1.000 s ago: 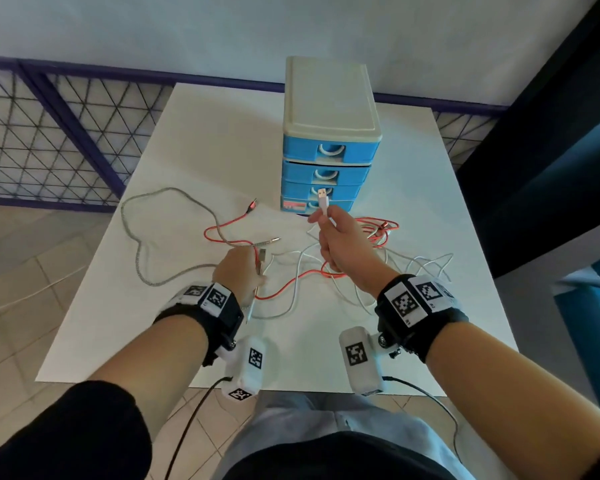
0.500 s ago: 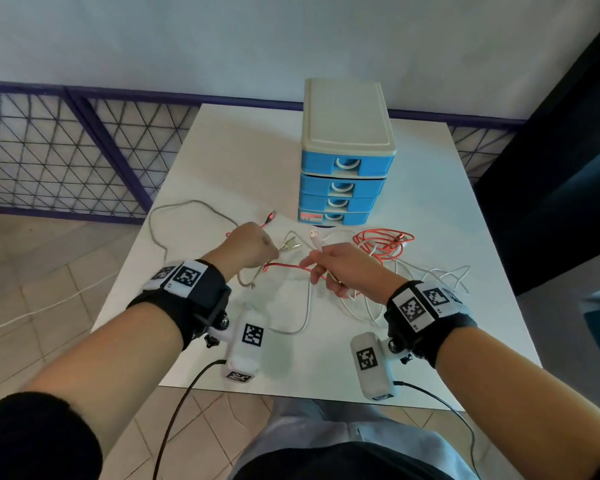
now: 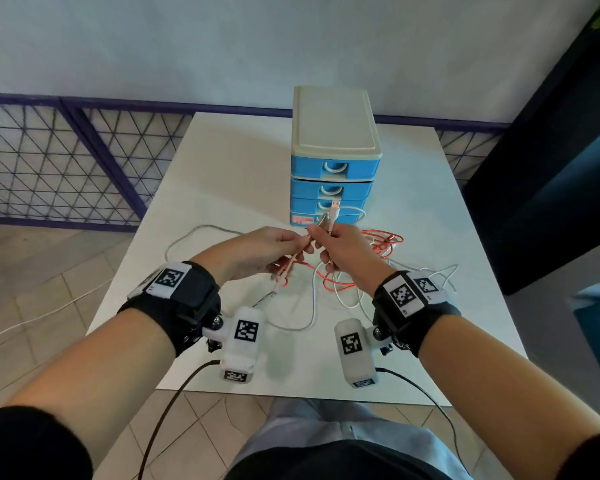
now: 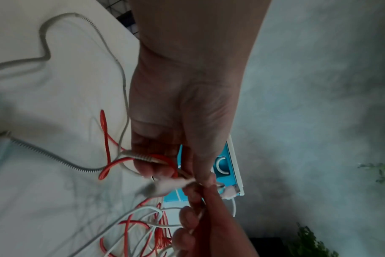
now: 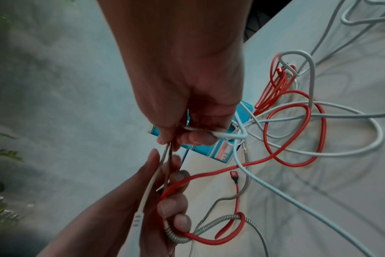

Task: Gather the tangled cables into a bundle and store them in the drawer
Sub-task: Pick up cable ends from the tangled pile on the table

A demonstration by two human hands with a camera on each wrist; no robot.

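Red [image 3: 378, 244], white [image 3: 330, 301] and grey braided [image 3: 195, 233] cables lie tangled on the white table [image 3: 243, 168] in front of a blue drawer unit [image 3: 333, 133] whose drawers are all shut. My left hand [image 3: 300, 247] grips the ends of the grey braided cable [image 4: 44, 154] and the red cable [image 4: 106, 139] above the table. My right hand [image 3: 318, 234] meets it fingertip to fingertip and pinches the white cable, with its USB plug [image 3: 334, 211] sticking up. In the right wrist view the right hand [image 5: 187, 135] also touches the strands running out of the left hand [image 5: 165, 200].
Loose loops of the red cable [image 5: 297, 135] and the white cable [image 5: 319, 151] spread to the right of the hands. A purple wire fence [image 3: 66, 161] runs behind and left of the table. A dark panel [image 3: 541, 188] stands at the right.
Both hands rose off the table and came together. The left hand moved right with its cable ends to meet the right hand, which lifted the white plug upright again.
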